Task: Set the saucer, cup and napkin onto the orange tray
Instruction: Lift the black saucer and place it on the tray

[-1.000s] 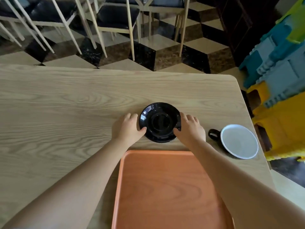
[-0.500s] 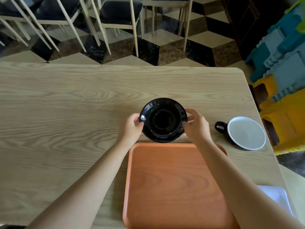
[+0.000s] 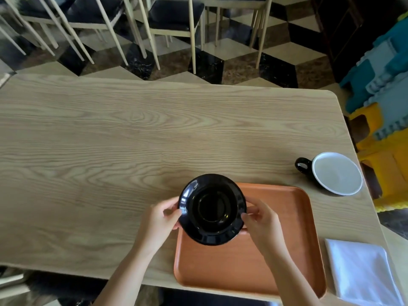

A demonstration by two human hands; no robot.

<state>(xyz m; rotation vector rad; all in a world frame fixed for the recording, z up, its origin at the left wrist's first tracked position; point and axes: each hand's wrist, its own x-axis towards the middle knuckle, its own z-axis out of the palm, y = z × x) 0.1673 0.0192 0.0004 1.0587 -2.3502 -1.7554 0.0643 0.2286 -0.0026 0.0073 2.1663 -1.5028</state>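
I hold a glossy black saucer (image 3: pixel 212 209) by its rim, my left hand (image 3: pixel 160 219) on its left edge and my right hand (image 3: pixel 260 221) on its right edge. It hangs above the far left corner of the orange tray (image 3: pixel 284 239), which lies at the table's near edge. A cup (image 3: pixel 331 173), black outside and white inside, stands on the table beyond the tray's right corner, its handle pointing left. A folded white napkin (image 3: pixel 362 272) lies just right of the tray.
The wooden table (image 3: pixel 110 151) stretches wide to the left and far side. Chairs (image 3: pixel 172 21) stand on the checkered floor beyond it. Coloured plastic stools (image 3: pixel 388 102) are stacked off the table's right edge.
Both hands have lifted the saucer off the table and brought it toward me, from beyond the tray to over its far left corner. The view has also shifted, bringing the napkin into sight.
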